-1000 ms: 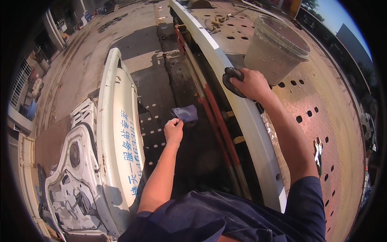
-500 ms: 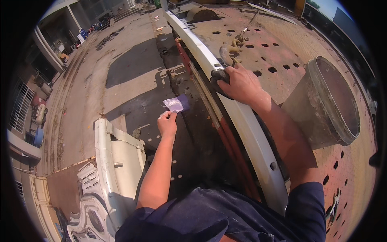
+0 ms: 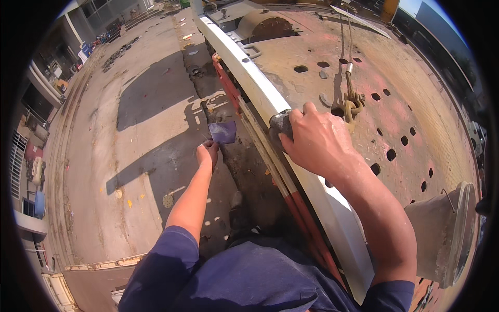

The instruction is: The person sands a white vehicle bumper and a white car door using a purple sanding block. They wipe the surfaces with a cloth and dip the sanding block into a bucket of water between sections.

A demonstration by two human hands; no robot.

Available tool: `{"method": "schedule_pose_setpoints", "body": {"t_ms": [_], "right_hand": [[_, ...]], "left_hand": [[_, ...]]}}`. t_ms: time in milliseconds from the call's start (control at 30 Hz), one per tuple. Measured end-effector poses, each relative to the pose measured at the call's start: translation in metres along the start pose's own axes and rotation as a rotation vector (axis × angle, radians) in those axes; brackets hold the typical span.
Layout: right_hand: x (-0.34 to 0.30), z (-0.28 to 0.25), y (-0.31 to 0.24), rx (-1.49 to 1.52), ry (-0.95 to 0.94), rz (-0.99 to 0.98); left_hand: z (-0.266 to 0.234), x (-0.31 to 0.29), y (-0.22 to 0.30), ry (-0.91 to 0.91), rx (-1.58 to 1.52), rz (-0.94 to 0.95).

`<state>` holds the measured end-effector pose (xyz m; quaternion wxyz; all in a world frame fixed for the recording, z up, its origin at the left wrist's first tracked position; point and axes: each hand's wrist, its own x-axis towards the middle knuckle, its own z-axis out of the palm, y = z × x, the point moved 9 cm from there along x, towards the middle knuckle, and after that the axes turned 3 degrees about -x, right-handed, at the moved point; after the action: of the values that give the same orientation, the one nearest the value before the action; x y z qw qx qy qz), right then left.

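My right hand (image 3: pixel 319 136) is closed around a dark grey, sponge-like pad (image 3: pixel 281 125) and presses it on the top of a long white metal rail (image 3: pixel 262 86). The thumb lies along the pad's near side, and part of the pad is hidden under the fingers. Off to the left of the rail, my left hand (image 3: pixel 208 152) pinches one corner of a thin purple sheet (image 3: pixel 223 133). That sheet hangs in the air above the shaded ground, apart from the rail.
Right of the rail lies a rusty, reddish bed (image 3: pixel 384 125) with many holes. A hook with a cable (image 3: pixel 353 106) rests on it, and a dirty bucket (image 3: pixel 434 229) stands by my right elbow. A red and wooden bar (image 3: pixel 265 158) runs below the rail's left side.
The view has shifted forward along the rail: the bucket now sits lower, and the white panel at lower left has mostly left view. The purple sheet has turned, its bright glare gone.
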<state>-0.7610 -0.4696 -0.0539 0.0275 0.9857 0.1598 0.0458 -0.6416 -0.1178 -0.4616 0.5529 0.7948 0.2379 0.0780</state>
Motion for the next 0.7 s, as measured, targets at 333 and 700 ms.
{"method": "schedule_pose_setpoints", "body": {"t_ms": [333,700], "right_hand": [[0.312,0.016,-0.023,0.104,0.069,0.045],[0.620,0.024,-0.081,-0.042,0.036,0.076]], "left_hand": [[-0.067,0.137,-0.135,-0.007,0.054,-0.105],[-0.220,0.104,-0.238,0.233,0.034,-0.374]]}}
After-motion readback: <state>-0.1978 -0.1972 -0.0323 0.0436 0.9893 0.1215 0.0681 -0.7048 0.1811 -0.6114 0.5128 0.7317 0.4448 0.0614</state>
